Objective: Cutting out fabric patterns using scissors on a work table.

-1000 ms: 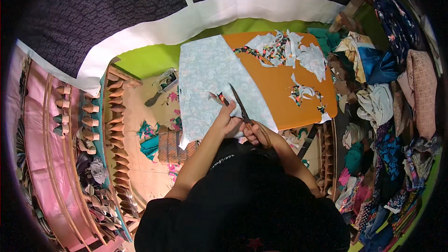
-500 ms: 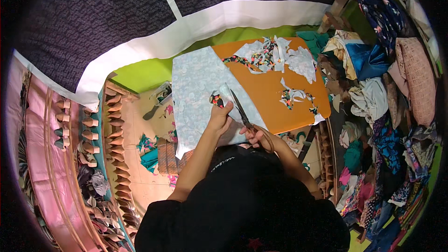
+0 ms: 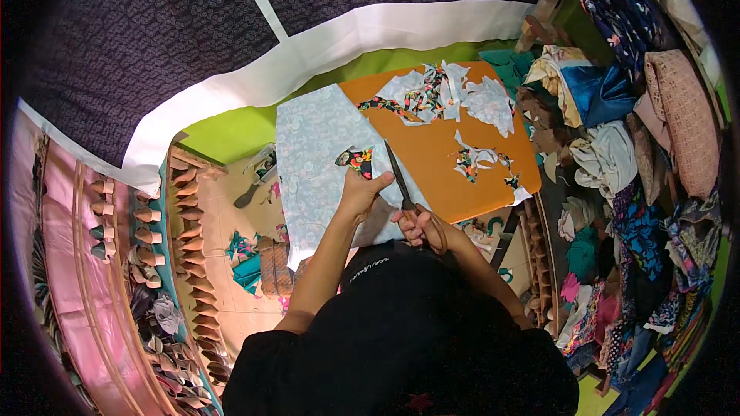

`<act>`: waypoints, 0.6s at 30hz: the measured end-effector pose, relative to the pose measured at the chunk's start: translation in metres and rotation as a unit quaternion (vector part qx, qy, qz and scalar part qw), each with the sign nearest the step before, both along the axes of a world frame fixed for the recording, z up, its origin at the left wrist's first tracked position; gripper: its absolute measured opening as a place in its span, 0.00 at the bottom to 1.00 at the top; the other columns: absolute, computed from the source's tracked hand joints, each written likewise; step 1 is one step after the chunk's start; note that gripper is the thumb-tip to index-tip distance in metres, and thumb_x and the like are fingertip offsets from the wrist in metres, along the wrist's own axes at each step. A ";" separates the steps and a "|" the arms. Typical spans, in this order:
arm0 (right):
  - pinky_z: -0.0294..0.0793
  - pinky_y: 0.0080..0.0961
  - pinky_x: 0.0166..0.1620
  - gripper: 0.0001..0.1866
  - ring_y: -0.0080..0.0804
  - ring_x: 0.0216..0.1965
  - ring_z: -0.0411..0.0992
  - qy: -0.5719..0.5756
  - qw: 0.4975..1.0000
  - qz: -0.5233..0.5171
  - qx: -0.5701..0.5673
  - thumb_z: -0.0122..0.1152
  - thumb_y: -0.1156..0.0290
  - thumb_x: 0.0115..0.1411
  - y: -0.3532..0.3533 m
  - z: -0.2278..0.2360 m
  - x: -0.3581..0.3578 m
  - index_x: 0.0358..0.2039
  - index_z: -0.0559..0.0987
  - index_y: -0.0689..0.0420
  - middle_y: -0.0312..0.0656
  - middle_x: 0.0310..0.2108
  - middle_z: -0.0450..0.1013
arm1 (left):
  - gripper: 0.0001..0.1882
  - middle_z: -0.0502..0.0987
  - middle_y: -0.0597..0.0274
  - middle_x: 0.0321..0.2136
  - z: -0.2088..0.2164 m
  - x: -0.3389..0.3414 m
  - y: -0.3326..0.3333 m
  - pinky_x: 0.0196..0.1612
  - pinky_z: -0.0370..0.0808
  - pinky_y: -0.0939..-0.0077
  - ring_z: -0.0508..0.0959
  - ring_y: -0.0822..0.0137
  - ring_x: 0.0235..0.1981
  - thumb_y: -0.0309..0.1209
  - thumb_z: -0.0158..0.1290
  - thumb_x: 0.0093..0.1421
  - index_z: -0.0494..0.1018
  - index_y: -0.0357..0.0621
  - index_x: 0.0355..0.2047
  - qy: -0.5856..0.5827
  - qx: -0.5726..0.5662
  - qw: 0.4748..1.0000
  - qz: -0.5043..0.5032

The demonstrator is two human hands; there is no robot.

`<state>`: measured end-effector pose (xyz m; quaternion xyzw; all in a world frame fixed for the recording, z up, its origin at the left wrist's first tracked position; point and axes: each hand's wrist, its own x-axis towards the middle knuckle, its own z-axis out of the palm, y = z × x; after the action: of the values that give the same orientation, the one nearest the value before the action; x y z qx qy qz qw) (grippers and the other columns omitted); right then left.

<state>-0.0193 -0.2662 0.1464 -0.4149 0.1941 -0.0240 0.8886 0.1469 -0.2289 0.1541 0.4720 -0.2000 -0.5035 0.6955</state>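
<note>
My left hand (image 3: 360, 194) grips a small piece of floral fabric (image 3: 360, 162), black with red and yellow, pinched under the thumb above the table. In my right hand (image 3: 415, 225) is a pair of large dark scissors (image 3: 399, 173), with the fingers round the handles. The blades point away from me, close beside the floral piece's right edge; whether they touch it is hard to tell. Beneath both hands a pale grey-white sheet of fabric (image 3: 308, 154) covers the left part of the orange table (image 3: 432, 177).
Floral and white scraps (image 3: 439, 96) are heaped at the table's far side, with smaller scraps (image 3: 478, 160) to the right. Piled fabrics (image 3: 617, 162) crowd the right. Rows of wooden shoe forms (image 3: 189, 223) line racks on the left. A dark patterned cloth (image 3: 169, 46) hangs ahead.
The floral piece has turned and spread, showing more of its printed side. The scissors have swung more upright and now lie closer to it. The view has shifted slightly.
</note>
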 end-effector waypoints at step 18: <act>0.50 0.06 0.19 0.48 0.09 0.17 0.48 -0.021 0.999 0.013 -0.030 0.51 0.31 0.29 -0.012 0.004 0.002 0.39 0.61 0.63 0.25 0.20 0.51 | 0.24 0.70 0.65 0.33 0.013 0.002 -0.007 0.38 0.67 0.77 0.70 0.72 0.34 0.20 0.58 0.41 0.63 0.38 0.40 -0.011 -0.009 1.000 -0.014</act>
<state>-0.0174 -0.2779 0.1500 -0.4437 0.1691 -0.0269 0.8797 0.1487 -0.2355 0.1668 0.4681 -0.2188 -0.5061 0.6905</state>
